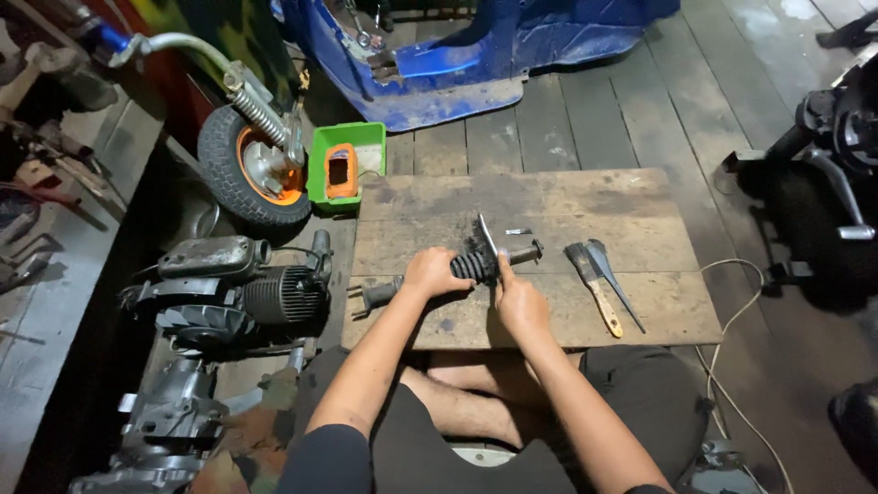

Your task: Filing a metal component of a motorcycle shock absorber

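Note:
A dark metal shaft with a ribbed black rubber boot [472,266] lies across a low wooden board [567,197]. My left hand [433,272] grips the shaft just left of the boot. My right hand [518,302] holds a flat metal blade [487,238] whose tip stands against the boot's right end. The shaft's forked left end [370,296] juts past the board's left edge, and its right end [526,252] points toward the board's middle.
A paintbrush [594,288] and a thin metal tool [615,279] lie on the board to the right. A small engine [233,288], a wheel with spring [251,165], a green tub [346,165], a blue scooter body [457,55] and a white cord [732,311] surround it.

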